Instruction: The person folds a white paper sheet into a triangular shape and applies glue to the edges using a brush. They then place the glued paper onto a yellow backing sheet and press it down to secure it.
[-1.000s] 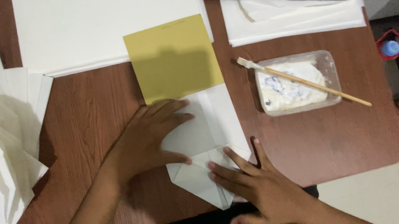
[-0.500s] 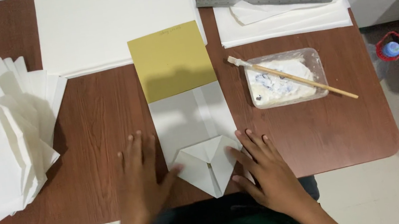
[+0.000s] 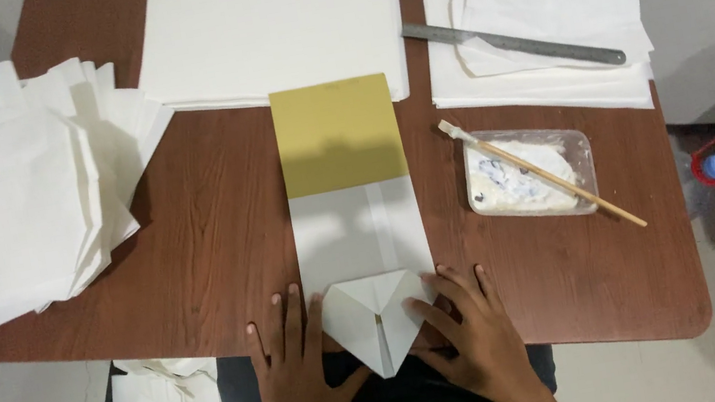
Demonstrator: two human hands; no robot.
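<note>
Head view, reading left to right: I see a loose heap of white folded sheets (image 3: 4,200), then my left hand (image 3: 294,374), fingers spread and pressed flat just left of the folded white paper (image 3: 368,266). That piece lies between both hands, equally near each, its long axis running away from me, its pointed flap (image 3: 375,322) at the table edge (image 3: 160,342). My right hand (image 3: 476,345) lies spread flat too. Beyond sit a mustard-yellow card (image 3: 337,132), a clear glue tray (image 3: 530,174) with a brush (image 3: 544,171), and a steel ruler (image 3: 514,44).
</note>
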